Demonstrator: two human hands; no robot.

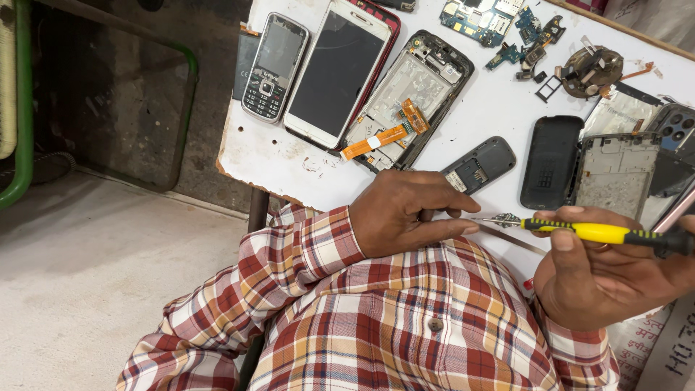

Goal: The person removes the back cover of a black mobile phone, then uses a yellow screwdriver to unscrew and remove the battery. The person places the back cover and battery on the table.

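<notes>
1. Near the tabletop [289, 163] edge, I see my right hand [601, 279] gripping a yellow screwdriver [604, 232], shaft lying level, tip pointing left.
2. My left hand [405, 213] (closed, pinching something I cannot make out) sits just beside that tip.

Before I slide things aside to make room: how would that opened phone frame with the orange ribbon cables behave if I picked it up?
The opened phone frame looks thin and probably light, being gutted. Its orange ribbon cables hang loose past the edge, so they would likely flop and could snag or tear. It lies flat on the white table, so it should slide rather than roll.
</notes>
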